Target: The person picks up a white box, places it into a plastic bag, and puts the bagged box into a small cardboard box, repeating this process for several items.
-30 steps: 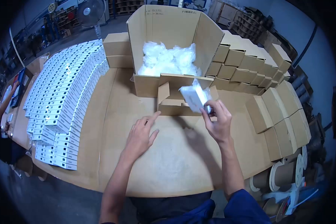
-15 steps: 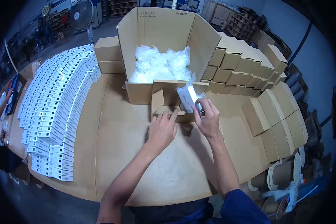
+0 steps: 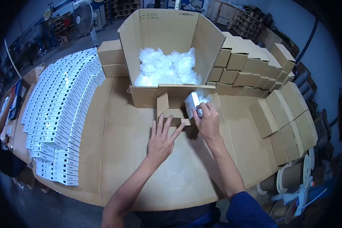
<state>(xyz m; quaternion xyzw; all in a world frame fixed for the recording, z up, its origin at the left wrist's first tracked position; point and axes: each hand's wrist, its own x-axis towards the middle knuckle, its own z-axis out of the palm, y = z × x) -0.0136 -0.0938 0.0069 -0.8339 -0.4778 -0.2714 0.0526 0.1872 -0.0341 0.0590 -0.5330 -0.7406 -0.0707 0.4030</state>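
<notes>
Bagged item: white block in crinkled clear plastic, at the mouth of the small open carton, in front of the large box.
Right hand: fingers closed round the bagged item.
Left hand: flat, fingers spread, fingertips on the carton flap.
Advice: brace flap firmly; seat the item squarely.
Materials: matte brown corrugated board; glossy film.

A small open cardboard box sits on the worktop just in front of the large carton, its flaps standing up, the left one tilted outward. A white item wrapped in clear plastic is held tilted at the box's right end, partly lowered into the opening. The box is plain brown and lies about mid-worktop, toward the far side.
</notes>
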